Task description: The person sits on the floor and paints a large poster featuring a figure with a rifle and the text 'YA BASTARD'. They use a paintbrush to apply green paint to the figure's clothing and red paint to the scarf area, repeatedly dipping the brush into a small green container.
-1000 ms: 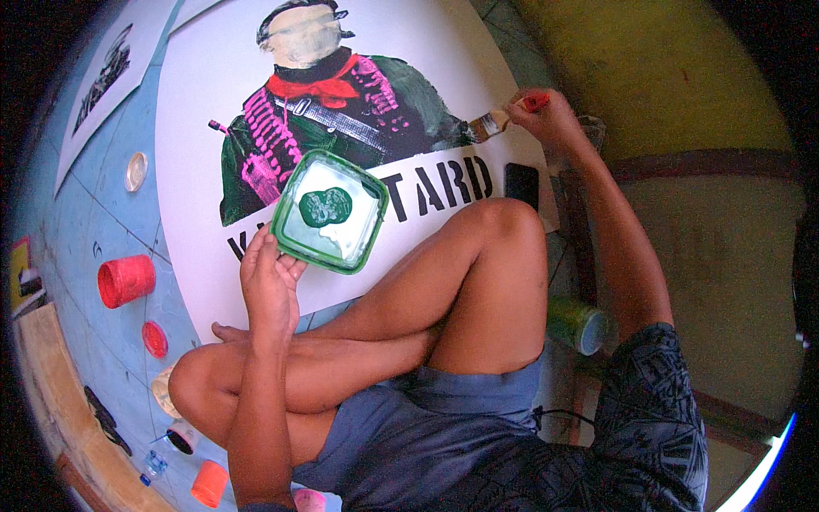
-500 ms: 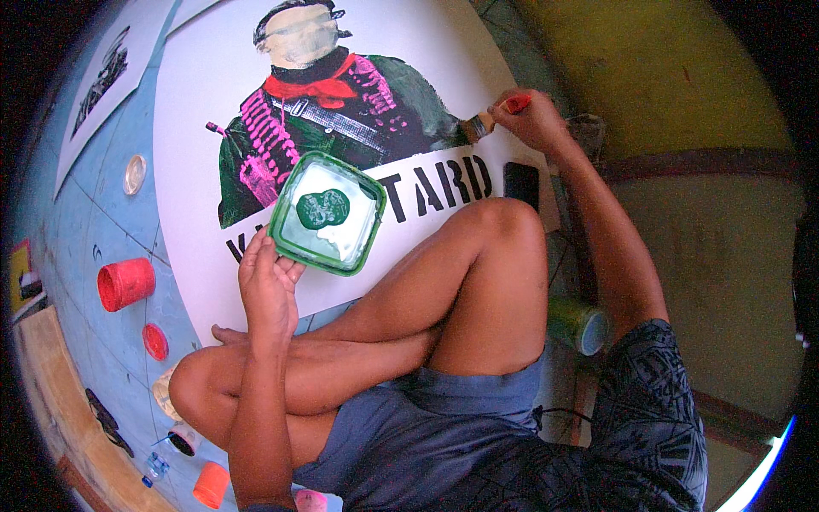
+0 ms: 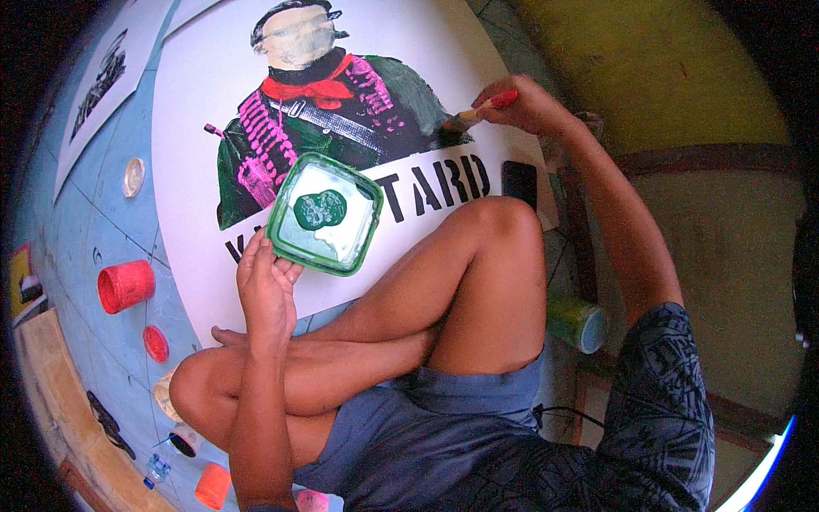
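My right hand (image 3: 527,104) is closed round a paintbrush (image 3: 472,115) with a red-tipped handle. Its bristles meet the dark green sleeve of a painted figure (image 3: 375,102) on a large white sheet (image 3: 196,128). That figure has a red scarf, pink bands and a pale blank face area. My left hand (image 3: 267,277) grips the near left corner of a square green-rimmed lid (image 3: 368,247), holding it over the sheet's lower part. A dark green paint puddle (image 3: 320,209) lies in the lid. Black stencilled letters (image 3: 435,186) run below the figure, partly hidden by the lid.
A dark phone (image 3: 519,183) lies by the sheet's right edge. Left on the blue tiles are a red paint tub (image 3: 126,286), a red lid (image 3: 156,343), a white lid (image 3: 134,177) and an orange cup (image 3: 212,486). A greenish jar (image 3: 584,324) lies beside my knee, near the wall.
My right hand has shifted slightly left and up, carrying the brush further onto the painted sleeve; the brush now lies flatter. The lid in my left hand has barely moved.
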`<state>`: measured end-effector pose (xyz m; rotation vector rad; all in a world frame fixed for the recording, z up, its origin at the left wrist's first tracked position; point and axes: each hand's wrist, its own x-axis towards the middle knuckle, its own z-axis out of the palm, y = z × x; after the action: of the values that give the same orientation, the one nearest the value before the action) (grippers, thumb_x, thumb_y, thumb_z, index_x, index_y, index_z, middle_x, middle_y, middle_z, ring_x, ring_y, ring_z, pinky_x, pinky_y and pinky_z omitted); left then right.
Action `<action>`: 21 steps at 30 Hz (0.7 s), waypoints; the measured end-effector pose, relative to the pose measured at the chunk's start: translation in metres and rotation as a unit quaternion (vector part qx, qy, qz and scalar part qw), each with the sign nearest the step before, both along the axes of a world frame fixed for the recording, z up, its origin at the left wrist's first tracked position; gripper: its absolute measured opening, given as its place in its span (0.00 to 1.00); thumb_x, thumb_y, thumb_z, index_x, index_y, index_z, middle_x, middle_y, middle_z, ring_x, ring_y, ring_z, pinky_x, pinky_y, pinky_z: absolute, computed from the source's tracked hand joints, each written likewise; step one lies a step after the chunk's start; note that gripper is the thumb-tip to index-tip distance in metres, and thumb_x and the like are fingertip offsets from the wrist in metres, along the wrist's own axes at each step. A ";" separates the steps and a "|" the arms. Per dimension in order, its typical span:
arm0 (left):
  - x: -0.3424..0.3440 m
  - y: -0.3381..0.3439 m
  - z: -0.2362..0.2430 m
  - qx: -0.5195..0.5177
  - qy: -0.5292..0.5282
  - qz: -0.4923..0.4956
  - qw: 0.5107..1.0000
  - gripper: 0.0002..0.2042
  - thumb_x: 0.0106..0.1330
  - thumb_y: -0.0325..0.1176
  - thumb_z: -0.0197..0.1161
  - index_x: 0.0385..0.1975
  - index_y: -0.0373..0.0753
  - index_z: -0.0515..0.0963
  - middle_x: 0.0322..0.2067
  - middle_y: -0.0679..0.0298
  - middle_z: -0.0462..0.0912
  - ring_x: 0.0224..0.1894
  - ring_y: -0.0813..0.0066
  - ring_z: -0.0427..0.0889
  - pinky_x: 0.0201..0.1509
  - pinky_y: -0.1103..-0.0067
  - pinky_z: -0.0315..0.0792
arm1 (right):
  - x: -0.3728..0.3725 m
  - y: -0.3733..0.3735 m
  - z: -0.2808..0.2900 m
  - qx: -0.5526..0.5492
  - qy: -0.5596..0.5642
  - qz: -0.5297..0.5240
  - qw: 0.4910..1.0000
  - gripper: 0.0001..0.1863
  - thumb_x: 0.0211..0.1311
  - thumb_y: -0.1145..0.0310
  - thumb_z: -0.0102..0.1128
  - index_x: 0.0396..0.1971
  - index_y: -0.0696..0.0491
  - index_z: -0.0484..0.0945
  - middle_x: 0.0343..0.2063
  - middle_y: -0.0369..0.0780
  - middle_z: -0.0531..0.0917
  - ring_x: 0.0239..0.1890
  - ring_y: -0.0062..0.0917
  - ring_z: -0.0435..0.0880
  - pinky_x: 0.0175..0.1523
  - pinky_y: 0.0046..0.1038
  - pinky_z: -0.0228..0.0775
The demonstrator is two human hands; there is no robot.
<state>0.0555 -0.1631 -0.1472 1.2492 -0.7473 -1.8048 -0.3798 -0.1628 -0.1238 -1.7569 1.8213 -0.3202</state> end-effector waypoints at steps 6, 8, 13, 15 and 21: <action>0.005 0.000 -0.001 -0.004 0.011 -0.004 1.000 0.14 0.72 0.32 0.46 0.52 0.33 0.67 0.46 0.58 0.77 0.45 0.68 0.80 0.48 0.72 0.75 | -0.005 0.021 -0.008 0.020 -0.042 -0.046 0.998 0.10 0.53 0.68 0.67 0.36 0.55 0.83 0.29 0.39 0.84 0.32 0.19 0.79 0.40 0.25 0.72; 0.004 0.000 -0.001 -0.004 0.018 -0.008 1.000 0.14 0.72 0.32 0.46 0.52 0.33 0.67 0.46 0.58 0.77 0.45 0.68 0.80 0.48 0.72 0.75 | -0.010 0.028 -0.011 -0.039 -0.058 -0.035 0.997 0.09 0.55 0.68 0.66 0.35 0.55 0.83 0.27 0.37 0.84 0.30 0.17 0.78 0.38 0.23 0.71; 0.005 -0.001 -0.003 -0.005 0.018 -0.014 1.000 0.14 0.72 0.33 0.46 0.52 0.34 0.68 0.46 0.58 0.78 0.45 0.69 0.80 0.48 0.72 0.75 | -0.005 0.024 -0.009 -0.141 -0.041 -0.217 0.965 0.09 0.59 0.66 0.63 0.33 0.55 0.82 0.22 0.34 0.80 0.25 0.13 0.73 0.31 0.20 0.68; 0.006 -0.001 -0.001 -0.003 0.016 -0.010 1.000 0.14 0.72 0.33 0.46 0.52 0.34 0.68 0.46 0.58 0.78 0.46 0.69 0.80 0.48 0.72 0.75 | 0.006 0.019 -0.007 -0.153 -0.004 -0.222 0.963 0.09 0.59 0.65 0.63 0.31 0.56 0.82 0.20 0.35 0.80 0.23 0.14 0.74 0.29 0.21 0.69; 0.006 -0.002 -0.005 -0.008 0.005 -0.011 1.000 0.14 0.72 0.32 0.45 0.53 0.33 0.67 0.46 0.57 0.77 0.46 0.68 0.80 0.49 0.71 0.75 | 0.050 0.002 0.007 -0.122 0.137 -0.156 0.971 0.14 0.54 0.59 0.62 0.25 0.56 0.81 0.20 0.44 0.82 0.24 0.35 0.82 0.33 0.34 0.74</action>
<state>0.0611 -0.1653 -0.1519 1.2250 -0.7706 -1.8189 -0.3296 -0.1604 -0.1164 -1.7396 2.3509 -0.4610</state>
